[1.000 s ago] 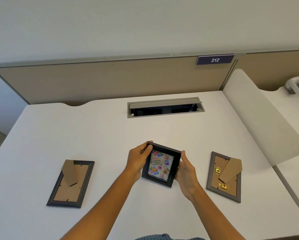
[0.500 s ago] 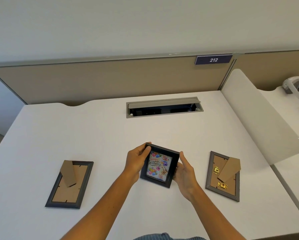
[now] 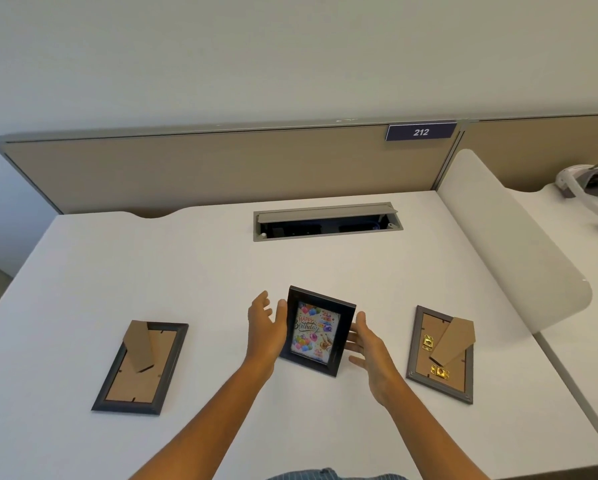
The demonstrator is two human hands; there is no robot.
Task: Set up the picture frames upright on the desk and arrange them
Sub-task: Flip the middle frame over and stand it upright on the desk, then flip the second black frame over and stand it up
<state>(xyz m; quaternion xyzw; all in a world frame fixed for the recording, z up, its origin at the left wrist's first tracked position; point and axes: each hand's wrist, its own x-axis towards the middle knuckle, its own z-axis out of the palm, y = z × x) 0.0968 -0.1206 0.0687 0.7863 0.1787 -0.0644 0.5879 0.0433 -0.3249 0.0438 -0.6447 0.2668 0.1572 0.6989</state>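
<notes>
Right now the black frame [image 3: 318,331] with the birthday picture stands upright near the middle of the white desk [image 3: 221,268], facing the person. Both hands flank it with fingers loose and spread — the left hand [image 3: 266,325] just beside its left edge, the right hand [image 3: 368,344] at its right edge; whether either touches it I cannot tell. Two more frames lie face down — a dark one [image 3: 141,367] well to the left, a grey one [image 3: 441,355] to the right.
</notes>
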